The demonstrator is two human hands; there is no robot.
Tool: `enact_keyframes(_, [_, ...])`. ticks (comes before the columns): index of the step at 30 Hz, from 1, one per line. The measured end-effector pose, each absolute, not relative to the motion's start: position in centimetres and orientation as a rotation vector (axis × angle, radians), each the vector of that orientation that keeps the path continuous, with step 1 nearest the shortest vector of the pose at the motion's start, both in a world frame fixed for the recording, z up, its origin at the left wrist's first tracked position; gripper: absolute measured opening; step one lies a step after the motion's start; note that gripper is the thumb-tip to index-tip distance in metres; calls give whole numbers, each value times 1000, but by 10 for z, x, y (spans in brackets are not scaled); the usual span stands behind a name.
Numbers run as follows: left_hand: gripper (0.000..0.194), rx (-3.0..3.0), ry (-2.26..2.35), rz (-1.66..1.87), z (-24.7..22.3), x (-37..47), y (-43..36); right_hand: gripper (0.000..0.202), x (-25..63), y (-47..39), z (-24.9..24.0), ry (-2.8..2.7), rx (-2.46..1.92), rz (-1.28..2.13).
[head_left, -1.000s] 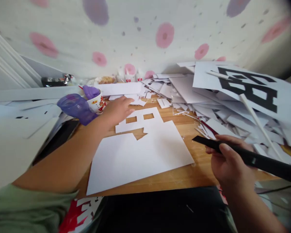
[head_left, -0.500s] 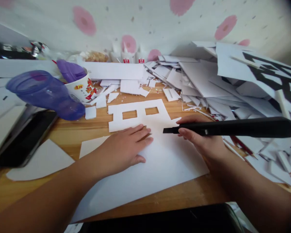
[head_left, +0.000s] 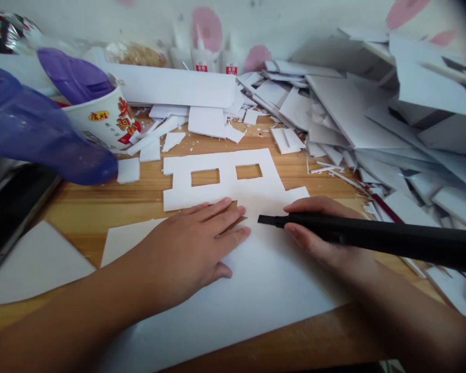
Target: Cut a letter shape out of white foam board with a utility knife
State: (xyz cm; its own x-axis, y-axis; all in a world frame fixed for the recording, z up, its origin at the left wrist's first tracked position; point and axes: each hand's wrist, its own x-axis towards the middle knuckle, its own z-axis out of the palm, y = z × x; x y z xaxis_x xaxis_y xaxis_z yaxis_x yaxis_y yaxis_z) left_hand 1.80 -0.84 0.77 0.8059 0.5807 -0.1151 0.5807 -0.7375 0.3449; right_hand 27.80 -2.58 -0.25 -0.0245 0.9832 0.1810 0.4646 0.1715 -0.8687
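A white foam board sheet (head_left: pixel 256 290) lies on the wooden table, its far part cut with two rectangular openings and stepped edges. My left hand (head_left: pixel 202 243) rests flat on the board with its fingers stretched out, beside another cut opening (head_left: pixel 230 220) that the fingers partly cover. In my right hand (head_left: pixel 322 233) is a black utility knife (head_left: pixel 373 233), gripped near the blade end. Its dark blade points left, over the board just right of my left fingertips. Whether the blade touches the board I cannot tell.
Heaped white board offcuts (head_left: pixel 341 119) fill the right side. At the left are a purple translucent bottle (head_left: pixel 42 134), a printed paper cup (head_left: pixel 101 119) and a black phone (head_left: pixel 19 207). White bottles with red labels (head_left: pixel 201 65) stand against the wall.
The view has moved closer and tilted down. The knife's handle now slants lower to the right, and its blade sits slightly nearer my left fingers. My left hand stays on the board.
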Motion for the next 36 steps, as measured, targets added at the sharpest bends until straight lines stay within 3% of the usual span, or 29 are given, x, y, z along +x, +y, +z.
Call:
enact_keyframes(20, [57, 2778, 847, 6, 11, 16, -10, 12, 269, -31, 4, -1953, -1384, 541])
enact_keyframes(36, [58, 2771, 853, -46, 15, 19, -9, 15, 266, -35, -4, -1945, -1306, 395])
